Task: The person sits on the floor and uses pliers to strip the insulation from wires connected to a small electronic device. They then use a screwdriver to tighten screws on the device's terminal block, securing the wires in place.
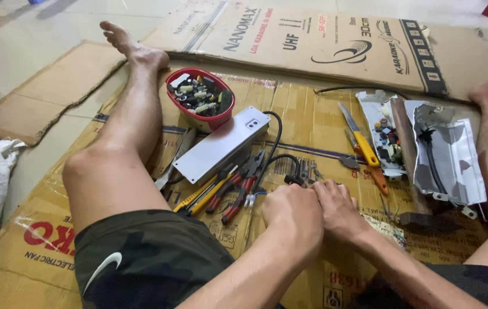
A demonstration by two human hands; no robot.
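Flattened brown cardboard sheets [313, 120] on the floor; long grey rectangular metal box [221, 144]; red round plastic bowl [200, 98] of small electronic parts; red-handled pliers [243, 190]; left hand [294, 216] and right hand [338, 207], fists touching, closed on a hidden small item beside the thin black cable [275, 163].

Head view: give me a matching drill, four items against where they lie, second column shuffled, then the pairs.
Items:
1. red bowl
2. grey metal box
3. yellow-handled knife
4. red-handled pliers

Places:
A. across the opened metal casing on the right
B. just left of the left hand
C. beside the left shin, full of small parts
D. between the bowl and the hand tools

Pairs: 1-C, 2-D, 3-A, 4-B
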